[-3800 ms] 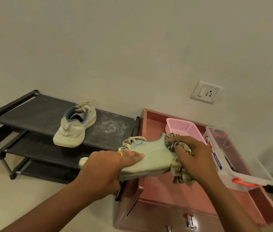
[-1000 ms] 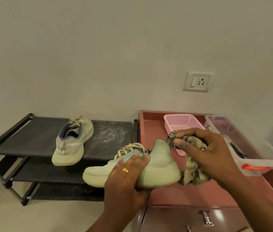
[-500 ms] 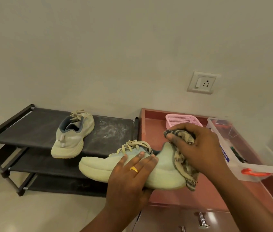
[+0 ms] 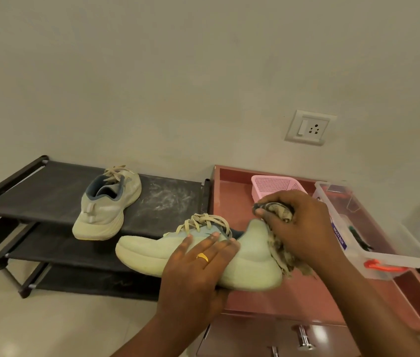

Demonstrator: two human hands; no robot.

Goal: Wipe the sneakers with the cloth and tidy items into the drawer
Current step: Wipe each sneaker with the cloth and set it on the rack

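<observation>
Sneaker (image 4: 250,261) lying sideways, toe left, heel right

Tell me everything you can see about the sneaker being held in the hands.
The held sneaker is pale yellow-green with a thick, chunky sole, a knit-looking upper, cream laces loosely tied and a bluish lining at the collar. It is held roughly level, toe pointing left, heel to the right, over the front left corner of the pink cabinet top. The left hand clasps its middle, fingers spread across the side. The right hand presses a patterned cloth against the raised heel.
</observation>
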